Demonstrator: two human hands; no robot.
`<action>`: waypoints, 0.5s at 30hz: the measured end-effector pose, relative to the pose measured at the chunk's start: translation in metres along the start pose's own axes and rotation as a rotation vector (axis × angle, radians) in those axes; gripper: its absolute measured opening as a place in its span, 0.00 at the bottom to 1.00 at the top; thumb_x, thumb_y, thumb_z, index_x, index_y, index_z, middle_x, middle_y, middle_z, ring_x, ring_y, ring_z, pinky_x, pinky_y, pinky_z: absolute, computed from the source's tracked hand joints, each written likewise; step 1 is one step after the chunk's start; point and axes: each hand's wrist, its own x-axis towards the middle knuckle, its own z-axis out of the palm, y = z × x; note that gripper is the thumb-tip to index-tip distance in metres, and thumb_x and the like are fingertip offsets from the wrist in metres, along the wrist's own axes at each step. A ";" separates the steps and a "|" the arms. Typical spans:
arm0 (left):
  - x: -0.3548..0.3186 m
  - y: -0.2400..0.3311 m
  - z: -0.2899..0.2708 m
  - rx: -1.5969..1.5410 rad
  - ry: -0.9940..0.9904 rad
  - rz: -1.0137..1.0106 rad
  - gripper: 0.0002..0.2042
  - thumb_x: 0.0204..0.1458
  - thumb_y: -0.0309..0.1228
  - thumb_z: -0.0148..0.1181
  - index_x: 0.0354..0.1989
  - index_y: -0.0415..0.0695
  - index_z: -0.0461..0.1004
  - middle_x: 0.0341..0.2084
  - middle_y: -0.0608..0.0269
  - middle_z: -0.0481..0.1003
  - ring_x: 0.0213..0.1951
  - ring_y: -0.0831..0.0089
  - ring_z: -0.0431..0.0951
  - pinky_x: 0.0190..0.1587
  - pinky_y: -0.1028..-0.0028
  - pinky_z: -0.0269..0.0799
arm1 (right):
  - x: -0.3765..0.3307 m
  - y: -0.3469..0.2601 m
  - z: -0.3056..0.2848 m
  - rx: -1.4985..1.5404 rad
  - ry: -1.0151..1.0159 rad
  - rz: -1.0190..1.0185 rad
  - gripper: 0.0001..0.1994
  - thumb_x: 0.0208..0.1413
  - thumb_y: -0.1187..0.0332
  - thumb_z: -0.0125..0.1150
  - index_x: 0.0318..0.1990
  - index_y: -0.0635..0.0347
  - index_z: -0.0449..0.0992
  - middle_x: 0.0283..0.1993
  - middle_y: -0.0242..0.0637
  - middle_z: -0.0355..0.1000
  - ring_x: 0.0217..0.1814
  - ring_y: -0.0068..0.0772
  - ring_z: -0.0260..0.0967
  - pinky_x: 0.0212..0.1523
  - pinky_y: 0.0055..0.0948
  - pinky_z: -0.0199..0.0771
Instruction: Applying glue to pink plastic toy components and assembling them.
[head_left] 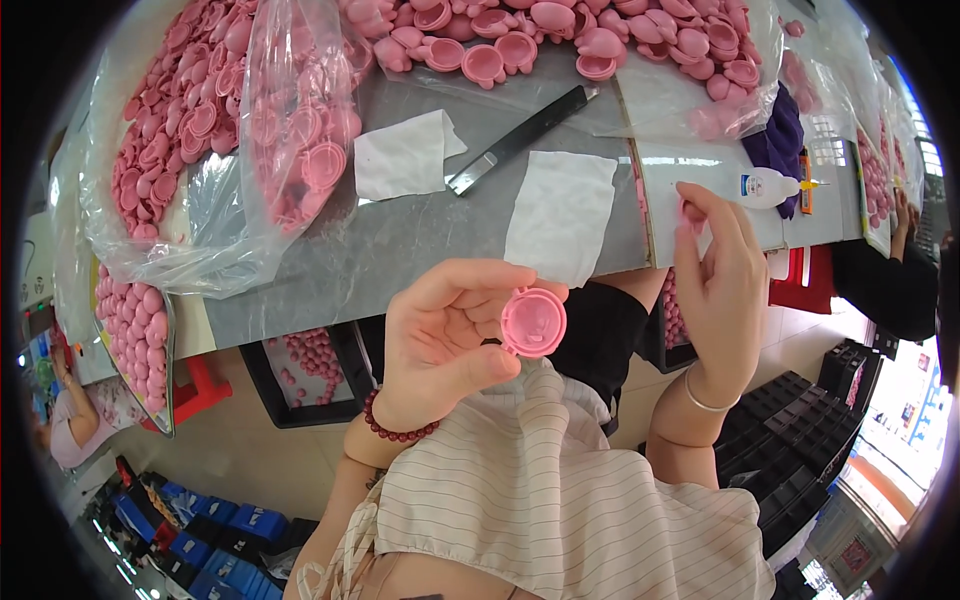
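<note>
Pink cap [533, 322] pinched, left hand [445, 340] fingertips

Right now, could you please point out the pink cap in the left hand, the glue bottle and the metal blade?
pink cap [533, 322], head view, middle of its round face.
glue bottle [765, 186], head view, white body.
metal blade [520, 139], head view, mid-length.

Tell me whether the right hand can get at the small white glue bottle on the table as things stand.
Probably yes. The right hand hovers just below the white bottle, with only bare table between them, though its fingertips already pinch a small pink piece.
</note>
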 end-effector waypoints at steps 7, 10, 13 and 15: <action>0.001 -0.002 0.012 0.152 0.189 -0.026 0.27 0.35 0.37 0.65 0.41 0.34 0.61 0.35 0.43 0.69 0.27 0.71 0.74 0.30 0.76 0.74 | 0.004 0.014 -0.002 0.262 -0.125 0.091 0.05 0.44 0.78 0.49 0.31 0.64 0.67 0.23 0.37 0.63 0.18 0.27 0.56 0.20 0.20 0.57; 0.000 0.000 0.011 0.145 0.181 -0.041 0.27 0.35 0.37 0.65 0.41 0.34 0.61 0.35 0.42 0.69 0.28 0.71 0.74 0.30 0.75 0.74 | 0.005 0.023 -0.002 0.378 -0.092 0.104 0.03 0.47 0.76 0.47 0.29 0.65 0.67 0.23 0.38 0.64 0.17 0.26 0.54 0.20 0.20 0.56; -0.002 0.000 0.003 0.006 -0.002 -0.026 0.22 0.39 0.21 0.59 0.45 0.32 0.60 0.41 0.48 0.67 0.47 0.64 0.67 0.48 0.70 0.63 | 0.017 0.024 0.013 0.286 0.003 0.044 0.04 0.49 0.74 0.46 0.29 0.65 0.67 0.22 0.37 0.64 0.17 0.28 0.54 0.21 0.21 0.57; -0.003 0.000 0.003 0.021 0.007 -0.034 0.22 0.38 0.21 0.59 0.45 0.32 0.60 0.41 0.47 0.67 0.47 0.64 0.67 0.48 0.70 0.63 | 0.024 0.032 0.026 0.175 0.128 -0.046 0.05 0.49 0.73 0.46 0.29 0.65 0.67 0.21 0.37 0.63 0.18 0.28 0.55 0.21 0.22 0.57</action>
